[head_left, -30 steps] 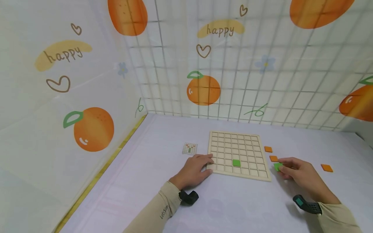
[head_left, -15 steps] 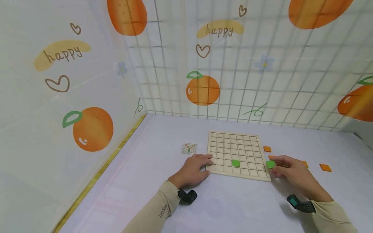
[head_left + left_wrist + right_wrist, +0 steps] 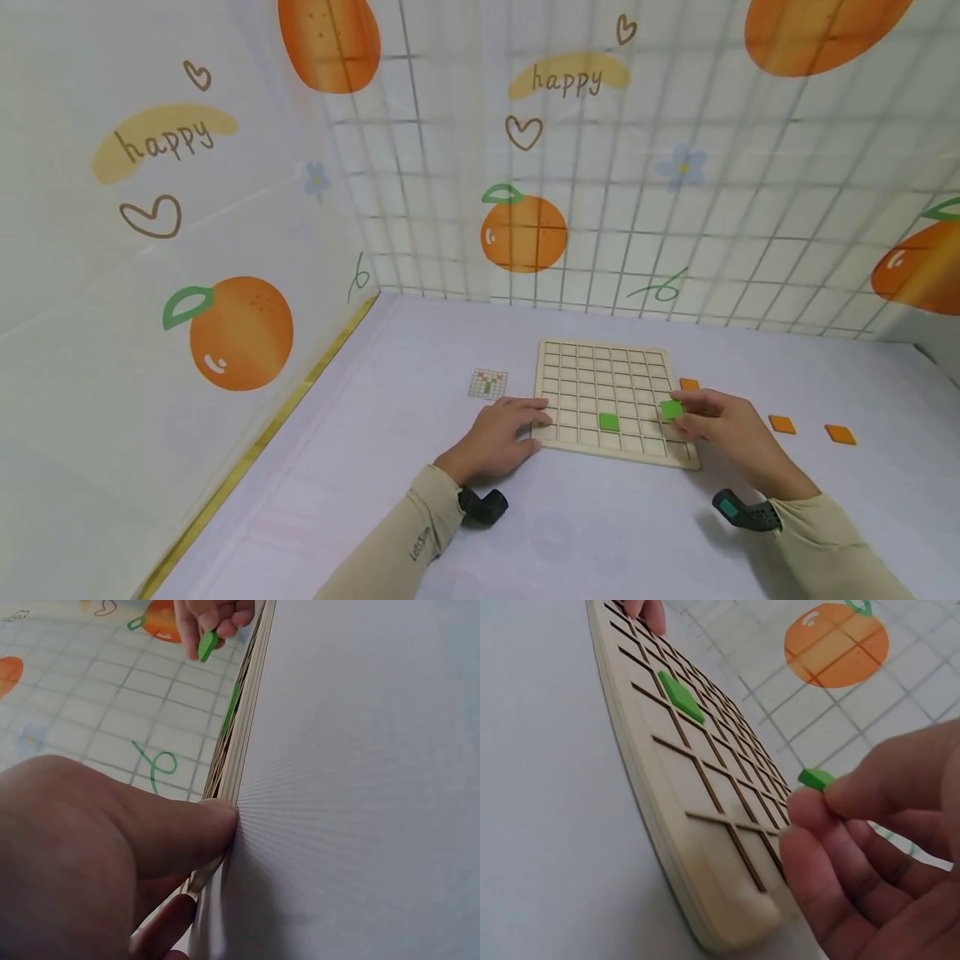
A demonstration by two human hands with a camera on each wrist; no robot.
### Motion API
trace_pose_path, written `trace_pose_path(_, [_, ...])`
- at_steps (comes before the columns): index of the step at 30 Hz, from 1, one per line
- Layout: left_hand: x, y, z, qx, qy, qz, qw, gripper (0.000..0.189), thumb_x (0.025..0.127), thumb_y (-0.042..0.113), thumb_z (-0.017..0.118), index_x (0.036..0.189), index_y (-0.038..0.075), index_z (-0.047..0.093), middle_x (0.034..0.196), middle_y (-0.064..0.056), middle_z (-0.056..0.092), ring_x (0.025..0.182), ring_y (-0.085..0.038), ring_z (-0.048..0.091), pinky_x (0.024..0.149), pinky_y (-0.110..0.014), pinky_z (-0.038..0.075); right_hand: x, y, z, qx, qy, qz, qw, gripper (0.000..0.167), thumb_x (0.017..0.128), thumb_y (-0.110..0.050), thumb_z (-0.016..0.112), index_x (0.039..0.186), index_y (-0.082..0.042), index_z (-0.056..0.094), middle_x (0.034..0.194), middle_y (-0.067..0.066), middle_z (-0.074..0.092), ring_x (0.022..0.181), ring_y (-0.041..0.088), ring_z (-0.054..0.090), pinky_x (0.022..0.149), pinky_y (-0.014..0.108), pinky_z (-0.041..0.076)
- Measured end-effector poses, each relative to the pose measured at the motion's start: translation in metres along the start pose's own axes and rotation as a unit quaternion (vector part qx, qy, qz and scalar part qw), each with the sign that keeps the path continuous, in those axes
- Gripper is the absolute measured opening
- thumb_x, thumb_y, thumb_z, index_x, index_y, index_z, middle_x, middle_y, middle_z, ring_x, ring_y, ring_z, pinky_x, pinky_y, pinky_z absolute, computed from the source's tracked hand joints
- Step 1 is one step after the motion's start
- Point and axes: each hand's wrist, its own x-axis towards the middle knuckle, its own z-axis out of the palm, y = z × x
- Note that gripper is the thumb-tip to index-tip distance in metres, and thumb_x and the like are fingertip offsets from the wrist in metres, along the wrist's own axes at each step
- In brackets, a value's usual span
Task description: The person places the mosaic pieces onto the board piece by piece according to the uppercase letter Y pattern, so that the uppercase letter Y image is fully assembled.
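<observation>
Green tile (image 3: 814, 778) part-hidden, right hand (image 3: 889, 859) cropped

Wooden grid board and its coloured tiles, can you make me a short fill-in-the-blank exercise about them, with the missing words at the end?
1. The right hand pinches a tile coloured ____.
2. The number of tiles seen lying in the wooden grid board is ____.
3. In the head view, the small printed grid card lies on the board's ____ side.
4. In that view, the orange tiles lie on the board's ____ side.

Missing words: green; one; left; right.
</observation>
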Motion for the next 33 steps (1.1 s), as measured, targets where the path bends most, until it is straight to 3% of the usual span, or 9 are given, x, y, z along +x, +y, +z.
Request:
trace_pose_path(8, [0.002,0.002,0.003,0.012,0.007,0.000,0.9999,0.034,0.097,0.027,0.061,0.132,0.026,0.065,0.152,0.013,0.045,0.139,-0.017,0.039,0.110,-0.049,0.033,0.009,-0.005,0.014,-0.002,0.008,-0.035,0.9993,0.051,0.094,-0.019,0.068,0.140,0.000,0.055,0.120,0.017,0.060,0.092,0.021,0.069,0.077,0.026,0.054])
trace_pose_path(18, [0.000,0.002,0.003,0.016,0.012,0.001,0.9998,0.034,0.097,0.027,0.060,0.131,0.026,0.066,0.152,0.012,0.045,0.138,-0.019,0.040,0.109,-0.049,0.034,0.020,-0.014,0.031,0.030,0.010,-0.043,0.9986,0.047,0.094,-0.015,0.067,0.137,0.000,0.057,0.112,0.017,0.063,0.088,0.021,0.070,0.073,0.027,0.056])
trace_pose_path(25, [0.000,0.003,0.003,0.016,0.013,-0.002,0.9998,0.033,0.097,0.026,0.061,0.130,0.024,0.065,0.152,0.012,0.046,0.139,-0.019,0.039,0.110,-0.048,0.033,0.027,-0.016,0.038,0.023,0.027,-0.049,0.9981,0.046,0.093,-0.014,0.067,0.136,0.000,0.058,0.108,0.016,0.065,0.083,0.022,0.067,0.069,0.027,0.052])
trace_pose_path(29, [-0.002,0.004,0.002,0.012,0.015,0.000,0.9998,0.033,0.097,0.026,0.061,0.130,0.024,0.065,0.152,0.011,0.045,0.139,-0.017,0.039,0.110,-0.047,0.033,0.029,-0.017,0.042,0.033,0.032,-0.052,0.9976,0.046,0.092,-0.011,0.068,0.135,0.001,0.059,0.110,0.017,0.066,0.082,0.022,0.067,0.066,0.028,0.053])
trace_pose_path(33, [-0.003,0.005,0.002,0.007,0.020,0.002,0.9998,0.033,0.097,0.026,0.062,0.130,0.024,0.065,0.153,0.010,0.045,0.138,-0.017,0.040,0.109,-0.047,0.034,0.031,-0.018,0.045,0.035,0.032,-0.062,0.9970,0.047,0.092,-0.011,0.067,0.136,-0.001,0.059,0.117,0.017,0.066,0.089,0.022,0.068,0.072,0.028,0.056])
